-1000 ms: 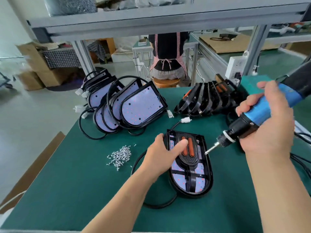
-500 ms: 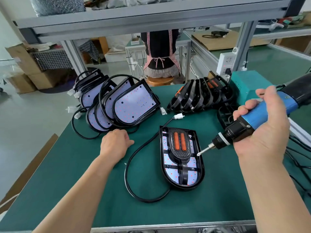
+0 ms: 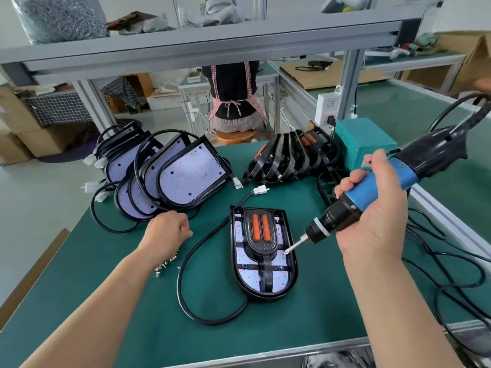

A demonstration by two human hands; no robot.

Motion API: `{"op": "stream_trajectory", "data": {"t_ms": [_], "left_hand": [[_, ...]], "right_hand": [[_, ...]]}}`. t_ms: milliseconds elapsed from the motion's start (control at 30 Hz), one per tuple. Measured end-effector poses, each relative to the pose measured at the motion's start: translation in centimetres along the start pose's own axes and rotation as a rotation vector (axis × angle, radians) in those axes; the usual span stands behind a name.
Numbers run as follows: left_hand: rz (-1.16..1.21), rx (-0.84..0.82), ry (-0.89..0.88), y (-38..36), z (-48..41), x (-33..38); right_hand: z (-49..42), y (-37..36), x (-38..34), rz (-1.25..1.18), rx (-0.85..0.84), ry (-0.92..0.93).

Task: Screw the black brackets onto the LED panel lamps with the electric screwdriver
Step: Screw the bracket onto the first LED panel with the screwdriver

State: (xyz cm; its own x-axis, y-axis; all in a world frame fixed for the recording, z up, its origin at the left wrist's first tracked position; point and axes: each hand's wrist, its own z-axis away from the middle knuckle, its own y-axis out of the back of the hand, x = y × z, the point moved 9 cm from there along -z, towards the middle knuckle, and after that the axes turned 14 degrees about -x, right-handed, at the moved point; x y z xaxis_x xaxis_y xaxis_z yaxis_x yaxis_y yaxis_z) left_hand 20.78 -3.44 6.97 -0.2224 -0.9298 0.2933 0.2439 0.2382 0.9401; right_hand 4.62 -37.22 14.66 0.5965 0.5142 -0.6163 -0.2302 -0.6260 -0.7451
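LED panel lamp [image 3: 281, 280] lies flat mid-bench on the green mat [image 3: 305, 314], black bracket [image 3: 261, 245] seated on it; electric screwdriver [image 3: 372, 197] tip at the bracket's right edge, right hand [image 3: 377, 221] wrapped round the blue barrel; left hand [image 3: 167, 232] curled over loose screws [image 3: 166, 264] — whether it holds any, can't tell; spare lamps [image 3: 191, 176] stacked behind.

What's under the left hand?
A few small silver screws show below the left hand on the green mat; the hand covers whatever lies beneath, including any screw it may grip.
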Motion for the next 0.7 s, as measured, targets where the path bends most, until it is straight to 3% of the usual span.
{"op": "stream_trajectory", "data": {"t_ms": [100,167,300,433,700], "left_hand": [[-0.154,-0.019,-0.022,-0.3,-0.1,0.3],[-0.104,0.027,-0.036,0.3,0.2,0.1],[0.334,0.152,-0.075,2.3,2.1,1.7],[0.952,0.007,-0.187,1.6,4.2,6.3],[1.330,-0.123,-0.362,-0.4,5.3,11.7]], "right_hand": [[0.2,0.2,0.2,-0.008,0.015,0.008],[0.1,0.3,0.4,-0.007,0.030,0.002],[-0.5,-0.3,0.9,-0.026,0.038,-0.006],[-1.6,-2.1,1.3,-0.051,0.034,0.014],[-2.8,-4.8,2.5,-0.112,0.041,0.005]]}}
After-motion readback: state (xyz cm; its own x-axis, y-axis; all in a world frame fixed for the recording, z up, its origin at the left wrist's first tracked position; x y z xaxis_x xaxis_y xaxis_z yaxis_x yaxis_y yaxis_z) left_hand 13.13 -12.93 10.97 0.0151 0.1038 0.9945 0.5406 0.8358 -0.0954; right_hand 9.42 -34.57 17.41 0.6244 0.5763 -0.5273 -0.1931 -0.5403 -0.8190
